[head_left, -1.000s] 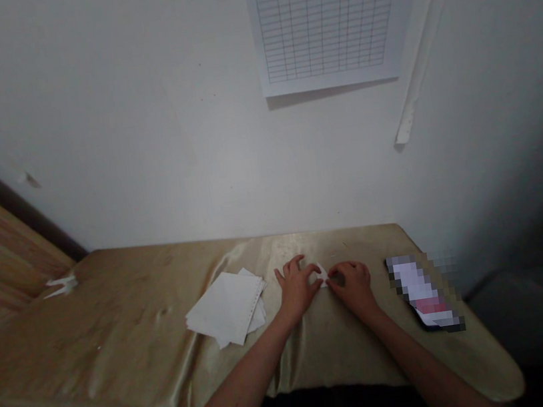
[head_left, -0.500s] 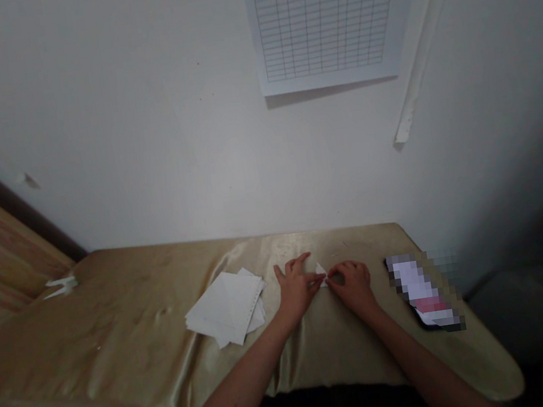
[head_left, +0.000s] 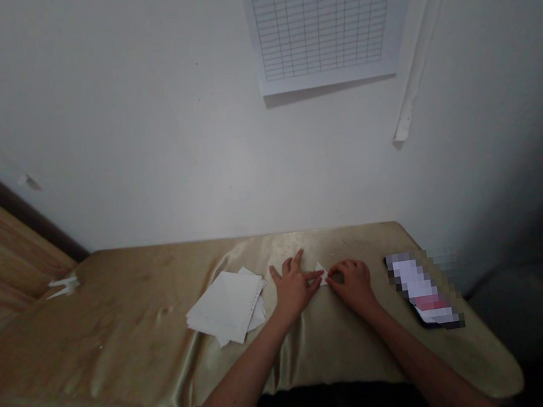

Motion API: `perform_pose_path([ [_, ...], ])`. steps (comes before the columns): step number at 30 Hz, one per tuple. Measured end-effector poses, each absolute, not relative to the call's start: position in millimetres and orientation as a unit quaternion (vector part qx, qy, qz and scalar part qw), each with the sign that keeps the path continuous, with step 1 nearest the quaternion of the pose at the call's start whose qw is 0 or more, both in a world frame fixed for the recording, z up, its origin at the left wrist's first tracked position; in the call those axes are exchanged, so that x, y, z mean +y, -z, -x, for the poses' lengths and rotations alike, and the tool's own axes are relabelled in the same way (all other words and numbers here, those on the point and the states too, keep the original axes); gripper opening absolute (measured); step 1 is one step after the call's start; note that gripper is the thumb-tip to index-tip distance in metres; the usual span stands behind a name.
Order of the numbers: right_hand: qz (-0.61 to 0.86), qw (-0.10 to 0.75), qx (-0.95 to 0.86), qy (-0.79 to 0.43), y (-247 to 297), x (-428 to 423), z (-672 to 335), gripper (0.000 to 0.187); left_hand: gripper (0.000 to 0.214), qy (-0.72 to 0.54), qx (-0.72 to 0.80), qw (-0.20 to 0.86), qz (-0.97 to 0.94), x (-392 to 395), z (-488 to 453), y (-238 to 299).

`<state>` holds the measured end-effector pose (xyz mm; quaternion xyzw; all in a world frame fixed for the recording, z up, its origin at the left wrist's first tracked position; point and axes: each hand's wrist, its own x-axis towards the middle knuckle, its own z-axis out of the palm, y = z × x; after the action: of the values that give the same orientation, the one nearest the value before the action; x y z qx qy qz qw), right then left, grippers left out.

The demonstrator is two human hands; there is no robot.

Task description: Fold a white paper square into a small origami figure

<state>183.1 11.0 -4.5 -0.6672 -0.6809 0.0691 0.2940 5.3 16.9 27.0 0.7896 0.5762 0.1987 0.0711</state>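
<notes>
A small folded piece of white paper (head_left: pixel 320 272) lies on the table's gold cloth (head_left: pixel 118 333) between my two hands. My left hand (head_left: pixel 293 284) rests on the cloth with its other fingers stretched out, thumb and forefinger pinching the paper's left edge. My right hand (head_left: pixel 350 281) is curled, its fingertips pinched on the paper's right edge. Most of the paper is hidden under the fingers.
A loose stack of white sheets (head_left: pixel 228 306) lies left of my left hand. A phone (head_left: pixel 422 290), blurred out, lies right of my right hand. A white scrap (head_left: pixel 63 284) sits at the far left. A ruled chart (head_left: pixel 323 17) hangs on the wall.
My left hand's fingers have straightened and shifted slightly left; a little more of the paper's tip shows. My right hand has stayed in place.
</notes>
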Motion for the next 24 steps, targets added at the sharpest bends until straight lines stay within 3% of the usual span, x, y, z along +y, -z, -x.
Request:
perform_pose_path([
  [11, 0.669, 0.301, -0.676, -0.067, 2.2, 9.2, -181.9, 0.014, 0.048, -0.161, 0.581, 0.095, -0.792, 37.1, 3.3, -27.8],
  [24, 0.66, 0.306, -0.681, -0.084, 3.9, 11.0, -186.8, 0.013, 0.053, -0.196, 0.512, 0.061, -0.834, 32.8, 2.8, -30.5],
])
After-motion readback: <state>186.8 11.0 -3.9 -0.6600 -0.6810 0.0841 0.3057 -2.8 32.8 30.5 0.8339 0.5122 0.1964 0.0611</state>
